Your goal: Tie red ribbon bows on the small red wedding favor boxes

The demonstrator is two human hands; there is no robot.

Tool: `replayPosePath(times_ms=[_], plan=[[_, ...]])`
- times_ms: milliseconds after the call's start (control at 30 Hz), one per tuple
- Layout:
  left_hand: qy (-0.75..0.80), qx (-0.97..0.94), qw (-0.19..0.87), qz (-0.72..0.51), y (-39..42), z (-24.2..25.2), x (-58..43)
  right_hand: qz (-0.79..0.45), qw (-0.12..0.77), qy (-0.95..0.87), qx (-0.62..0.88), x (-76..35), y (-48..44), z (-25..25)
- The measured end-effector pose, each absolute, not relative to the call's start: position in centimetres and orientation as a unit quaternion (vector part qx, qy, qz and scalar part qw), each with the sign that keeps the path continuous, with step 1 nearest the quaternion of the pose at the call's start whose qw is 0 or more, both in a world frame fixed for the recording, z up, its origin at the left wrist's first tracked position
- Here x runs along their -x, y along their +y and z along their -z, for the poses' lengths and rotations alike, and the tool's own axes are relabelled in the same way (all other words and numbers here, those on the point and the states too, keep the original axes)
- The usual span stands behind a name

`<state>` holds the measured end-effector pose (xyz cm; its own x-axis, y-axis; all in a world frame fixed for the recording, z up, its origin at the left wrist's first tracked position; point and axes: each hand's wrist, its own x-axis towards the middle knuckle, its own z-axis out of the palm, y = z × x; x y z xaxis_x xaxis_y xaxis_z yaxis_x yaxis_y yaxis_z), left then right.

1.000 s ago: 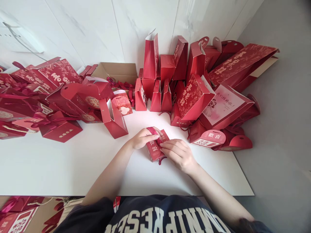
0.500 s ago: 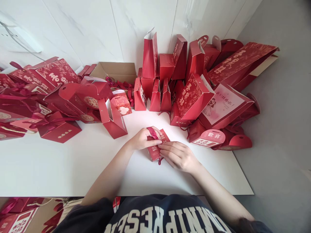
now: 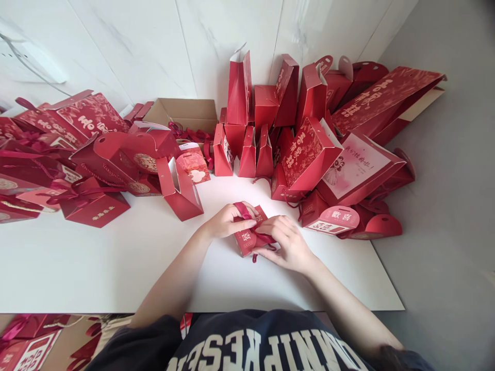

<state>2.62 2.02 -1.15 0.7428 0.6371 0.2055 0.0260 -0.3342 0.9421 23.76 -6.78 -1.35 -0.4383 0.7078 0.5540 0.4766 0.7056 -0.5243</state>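
A small red gift box [image 3: 244,246] with light printed characters lies on the white table in front of me. Dark red satin ribbon [image 3: 266,238] crosses its top, and one loop of it rises by my left fingers. My left hand [image 3: 226,221] is closed at the upper left of the box, its thumb pressing the ribbon down. From the right, my right hand [image 3: 288,243] has curled fingers on the ribbon near its crossing, the thumb lower by the box's edge. A short twisted cord [image 3: 254,257] sticks out at the near side. My fingers partly hide the crossing.
Red gift boxes [image 3: 96,206] crowd the left of the table [image 3: 162,273]. More boxes [image 3: 309,154] stand stacked at the back and right, by a grey wall [image 3: 444,232]. A brown carton [image 3: 185,111] with ribbons sits behind. Below the front edge are more red boxes [image 3: 29,350].
My right fingers have lifted and curled, spreading away from the thumb. A stretch of ribbon now shows between them. My left hand has stayed almost still.
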Motion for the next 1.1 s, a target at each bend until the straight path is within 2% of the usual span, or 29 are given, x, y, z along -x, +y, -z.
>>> replayPosePath(times_ms=[100, 267, 367, 500, 633, 767, 867, 1100], plan=[[0.22, -0.762, 0.542, -0.278, 2.2, 1.3, -2.5, -0.2, 0.416, -0.809, 0.364, -23.6, -6.9, 1.1], [0.219, -0.75, 0.563, -0.271, 2.1, 1.4, -2.4, -0.461, 0.512, -0.612, 0.387, -24.0, -5.5, -0.2], [0.224, -0.757, 0.549, -0.274, 1.9, 1.1, -2.6, -0.581, 0.519, -0.501, 0.376, -23.8, -4.1, -0.9], [0.234, -0.751, 0.555, -0.271, 1.6, 0.5, -2.8, -0.65, 0.509, -0.429, 0.367, -23.3, -2.8, -0.9], [0.243, -0.746, 0.571, -0.242, 1.6, 0.1, -2.7, -0.61, 0.475, -0.502, 0.389, -24.0, -2.7, -0.8], [0.239, -0.723, 0.602, -0.24, 1.7, 0.2, -2.5, -0.405, 0.392, -0.721, 0.402, -24.9, -3.2, -0.9], [0.24, -0.719, 0.609, -0.235, 1.8, 0.5, -2.4, -0.291, 0.375, -0.797, 0.374, -24.8, -3.4, -0.8], [0.227, -0.724, 0.605, -0.242, 2.0, 0.7, -2.5, -0.267, 0.394, -0.808, 0.347, -24.4, -2.9, -0.8]])
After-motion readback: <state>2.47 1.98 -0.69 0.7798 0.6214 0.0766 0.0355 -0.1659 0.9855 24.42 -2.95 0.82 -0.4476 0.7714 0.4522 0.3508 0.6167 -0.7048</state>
